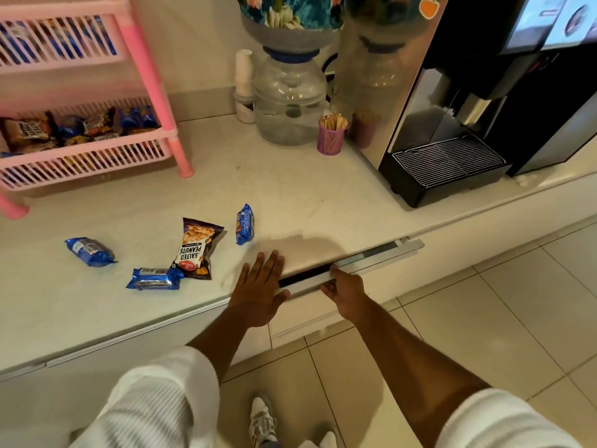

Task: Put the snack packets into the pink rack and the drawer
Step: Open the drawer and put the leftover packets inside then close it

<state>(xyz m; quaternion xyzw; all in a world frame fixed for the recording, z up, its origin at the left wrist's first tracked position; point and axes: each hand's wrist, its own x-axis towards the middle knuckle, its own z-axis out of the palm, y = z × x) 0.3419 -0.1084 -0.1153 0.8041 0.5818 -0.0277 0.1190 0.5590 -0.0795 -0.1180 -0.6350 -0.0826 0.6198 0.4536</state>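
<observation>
On the white counter lie three blue biscuit packets, one at the left [90, 252], one near the front [155, 278] and one further right [245, 223], plus a salted peanuts packet [197, 248]. The pink rack [147, 72] stands at the back left with snack packets on its shelves. The drawer [352, 265] under the counter edge is open by a narrow dark gap. My right hand [345, 291] grips the drawer's top handle edge. My left hand [260, 287] rests flat on the counter edge beside it, fingers spread, holding nothing.
A water dispenser jar [290, 101] with a stack of paper cups [244, 76] stands at the back. A purple cup of stirrer sticks [331, 134] sits beside a black coffee machine [478, 124] at the right. Tiled floor and my shoes are below.
</observation>
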